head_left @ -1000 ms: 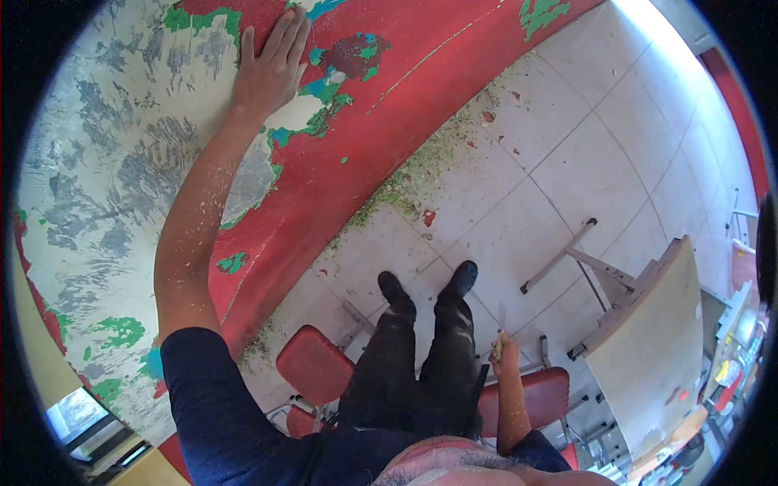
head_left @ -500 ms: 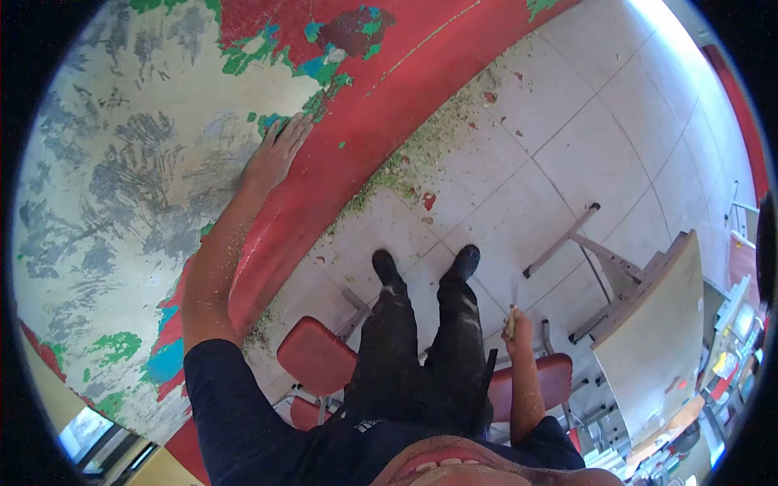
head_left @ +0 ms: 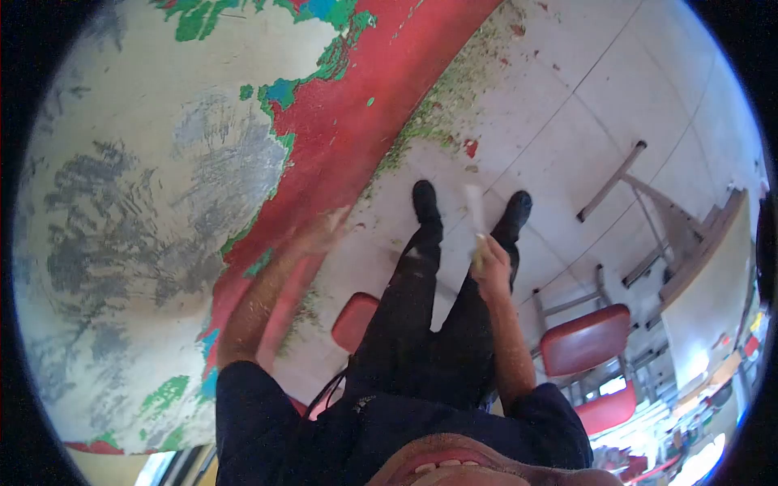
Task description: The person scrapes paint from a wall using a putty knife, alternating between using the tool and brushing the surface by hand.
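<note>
The painted surface (head_left: 316, 146) on the left has a red band, with green and blue patches where layers have come off and bare cream and grey areas. My left hand (head_left: 320, 231) is smeared by motion over the lower red band; its fingers are not clear, nor whether it touches. In my right hand (head_left: 493, 267), held in front of my legs, is a scraper (head_left: 476, 212) with a pale yellowish handle. Its blade, blurred, points away from me toward the floor and stands apart from the painted surface.
Greenish flakes and dust (head_left: 442, 113) lie on the tiled floor (head_left: 559, 162) along the surface's foot, with red chips among them. Red-seated chairs (head_left: 585, 338) stand on both sides of my legs. At the right is a table (head_left: 713, 283) with metal legs and clutter beyond.
My left hand has left its flat, spread place on the surface and come down and nearer to me. My right hand has risen and moved left with the scraper. The view has shifted.
</note>
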The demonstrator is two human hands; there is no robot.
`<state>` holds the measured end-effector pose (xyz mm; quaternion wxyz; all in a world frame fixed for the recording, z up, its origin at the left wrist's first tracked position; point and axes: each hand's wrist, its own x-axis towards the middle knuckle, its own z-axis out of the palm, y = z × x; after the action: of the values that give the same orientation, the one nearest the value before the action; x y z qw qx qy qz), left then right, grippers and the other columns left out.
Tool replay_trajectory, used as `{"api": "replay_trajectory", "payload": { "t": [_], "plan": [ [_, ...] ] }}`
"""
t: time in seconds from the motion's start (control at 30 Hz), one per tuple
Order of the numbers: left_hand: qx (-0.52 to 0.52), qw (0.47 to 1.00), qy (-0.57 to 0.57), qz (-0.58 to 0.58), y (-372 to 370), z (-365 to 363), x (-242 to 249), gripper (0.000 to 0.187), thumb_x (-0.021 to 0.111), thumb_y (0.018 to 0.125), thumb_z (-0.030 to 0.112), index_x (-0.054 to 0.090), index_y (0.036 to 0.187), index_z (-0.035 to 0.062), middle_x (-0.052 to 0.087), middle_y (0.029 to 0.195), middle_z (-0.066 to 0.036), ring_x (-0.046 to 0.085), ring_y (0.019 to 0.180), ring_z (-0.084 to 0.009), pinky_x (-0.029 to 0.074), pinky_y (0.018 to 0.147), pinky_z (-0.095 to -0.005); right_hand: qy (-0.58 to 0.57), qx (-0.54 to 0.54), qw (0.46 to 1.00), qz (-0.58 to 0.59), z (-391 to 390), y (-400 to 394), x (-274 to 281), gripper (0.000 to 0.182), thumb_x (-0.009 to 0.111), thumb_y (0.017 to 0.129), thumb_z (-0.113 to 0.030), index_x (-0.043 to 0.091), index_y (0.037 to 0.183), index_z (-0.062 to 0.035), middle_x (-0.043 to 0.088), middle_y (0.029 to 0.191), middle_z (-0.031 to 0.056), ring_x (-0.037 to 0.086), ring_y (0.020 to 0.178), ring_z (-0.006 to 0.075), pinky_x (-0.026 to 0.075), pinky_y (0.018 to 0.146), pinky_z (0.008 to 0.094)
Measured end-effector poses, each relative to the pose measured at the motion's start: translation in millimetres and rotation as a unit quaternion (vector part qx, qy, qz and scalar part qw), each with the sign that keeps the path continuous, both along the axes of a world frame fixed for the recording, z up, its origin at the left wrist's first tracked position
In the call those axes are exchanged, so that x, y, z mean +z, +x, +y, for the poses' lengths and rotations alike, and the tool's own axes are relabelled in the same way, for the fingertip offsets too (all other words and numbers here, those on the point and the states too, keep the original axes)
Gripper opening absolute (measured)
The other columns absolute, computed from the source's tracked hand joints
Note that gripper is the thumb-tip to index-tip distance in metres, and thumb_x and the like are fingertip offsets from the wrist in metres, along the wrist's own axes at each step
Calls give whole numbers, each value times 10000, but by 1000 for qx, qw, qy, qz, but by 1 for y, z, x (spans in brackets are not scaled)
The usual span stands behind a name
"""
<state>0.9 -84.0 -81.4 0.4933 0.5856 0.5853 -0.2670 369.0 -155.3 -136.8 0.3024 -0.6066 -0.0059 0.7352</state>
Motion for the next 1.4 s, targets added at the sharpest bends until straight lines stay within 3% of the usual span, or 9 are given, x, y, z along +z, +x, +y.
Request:
{"api": "replay_trajectory", "payload": {
  "t": [0.13, 0.27, 0.4, 0.57, 0.8, 0.9, 1.0, 1.1, 1.4],
  "plan": [
    [360, 881, 55, -301, 39, -5, 33, 676, 360, 917, 511, 299, 1357, 1, 428, 1319, -205, 413, 1229, -320, 252, 1056, -471, 101, 34, 977, 186, 11, -142, 42, 276, 504, 914, -161, 547, 1163, -48, 509, 719, -33, 449, 554, 60, 374, 464, 227],
    [566, 755, 89, -319, 54, 23, 67, 603, 344, 941, 453, 349, 1301, -31, 530, 1159, -200, 585, 978, -304, 476, 843, -389, 222, 49, 961, 156, 50, -218, 97, 337, 450, 946, -192, 492, 1218, 4, 533, 714, 14, 500, 613, 68, 423, 536, 244],
    [570, 783, 152, -199, 50, 60, 93, 474, 335, 958, 400, 508, 1089, -21, 589, 854, -127, 616, 767, -237, 513, 696, -365, 240, -24, 962, 130, 76, -245, 120, 310, 429, 951, -181, 500, 1210, -24, 506, 699, -16, 469, 538, 62, 396, 483, 230],
    [558, 806, 149, -128, 50, 76, 92, 394, 350, 959, 374, 509, 872, 24, 547, 643, -79, 616, 620, -224, 512, 566, -348, 266, -13, 964, -27, 72, -258, 122, 254, 466, 905, -125, 549, 1104, 11, 566, 715, 133, 541, 586, 153, 442, 554, 317],
    [590, 793, 100, -115, 49, 74, 84, 324, 359, 954, 298, 467, 772, 53, 435, 550, -31, 535, 493, -193, 484, 504, -353, 222, 51, 973, -29, 72, -250, 123, 204, 474, 887, -88, 561, 1034, 24, 548, 711, 201, 560, 646, 170, 439, 592, 325],
    [577, 801, 124, -99, 48, 68, 84, 319, 362, 953, 287, 461, 759, 55, 405, 530, -23, 512, 476, -183, 477, 498, -348, 229, -31, 973, 2, 65, -258, 117, 225, 478, 869, -132, 549, 1035, 3, 549, 796, 279, 587, 790, 432, 466, 642, 425],
    [561, 811, 122, -115, 49, 75, 79, 328, 360, 954, 284, 453, 739, 55, 400, 524, -23, 503, 463, -182, 477, 493, -344, 254, -60, 963, -63, 69, -266, 119, 211, 473, 872, -128, 546, 1016, 7, 544, 801, 269, 586, 802, 428, 467, 651, 413],
    [531, 831, 122, -108, 51, 81, 81, 344, 357, 955, 286, 448, 716, 56, 402, 525, -23, 495, 452, -179, 478, 488, -338, 228, -37, 972, -42, 77, -269, 111, 195, 466, 890, -89, 544, 1013, 39, 533, 747, 226, 568, 667, 210, 450, 635, 337],
    [478, 856, 179, -81, 46, 86, 65, 336, 405, 934, 258, 456, 658, 73, 405, 536, -3, 404, 449, -114, 344, 439, -292, 238, -5, 970, -57, 83, -260, 108, 176, 442, 894, -123, 512, 939, 31, 562, 773, 253, 587, 786, 443, 461, 621, 442]
  ]
}}
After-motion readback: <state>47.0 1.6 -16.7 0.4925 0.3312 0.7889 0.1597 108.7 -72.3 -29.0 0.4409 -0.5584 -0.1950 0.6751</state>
